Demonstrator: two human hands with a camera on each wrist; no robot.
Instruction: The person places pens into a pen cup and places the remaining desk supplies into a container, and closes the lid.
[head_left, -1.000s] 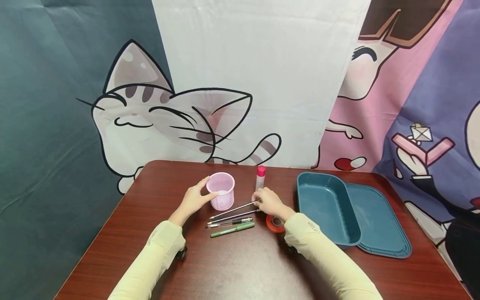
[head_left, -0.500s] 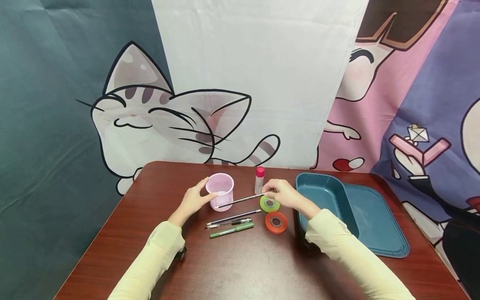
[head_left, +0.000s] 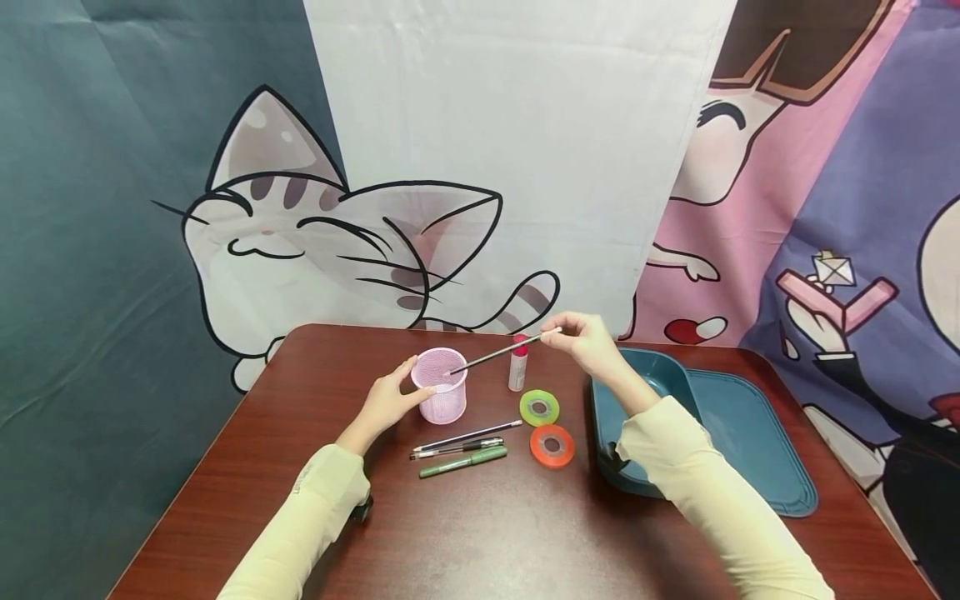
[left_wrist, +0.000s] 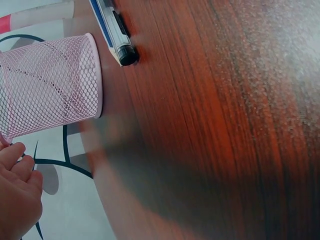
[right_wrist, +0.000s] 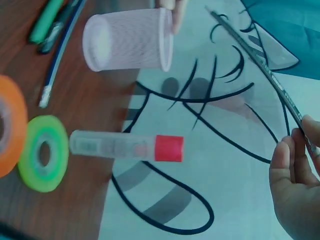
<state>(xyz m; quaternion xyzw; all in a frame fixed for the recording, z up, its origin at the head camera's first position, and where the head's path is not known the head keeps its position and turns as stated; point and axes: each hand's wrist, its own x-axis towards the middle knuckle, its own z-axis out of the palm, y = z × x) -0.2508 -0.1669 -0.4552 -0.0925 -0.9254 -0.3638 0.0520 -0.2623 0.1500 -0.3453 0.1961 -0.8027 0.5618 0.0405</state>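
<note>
A pink mesh pen holder (head_left: 442,406) stands upright on the table, its opening facing up. My left hand (head_left: 383,403) holds it at the rim, thumb on the near side and fingers on the left. In the left wrist view, the fingers (left_wrist: 20,167) meet the rim. My right hand (head_left: 588,343) pinches a dark pencil (head_left: 501,353) near one end, raised in the air. The pencil slants down to the left, its far tip over the pen holder's mouth. In the right wrist view, the pencil (right_wrist: 260,64) is well above the holder.
Another pencil (head_left: 468,434), a black gel pen (head_left: 457,448) and a green pen (head_left: 463,462) lie before the holder. A glue stick (head_left: 517,371) stands behind green tape (head_left: 539,407) and orange tape (head_left: 552,446). A teal box (head_left: 611,454) and its lid (head_left: 757,442) are at right.
My right hand has lifted the pencil off the table, moving up and right, and its tip has swung over the pen holder. The green tape has come into view. My left hand stays put.
</note>
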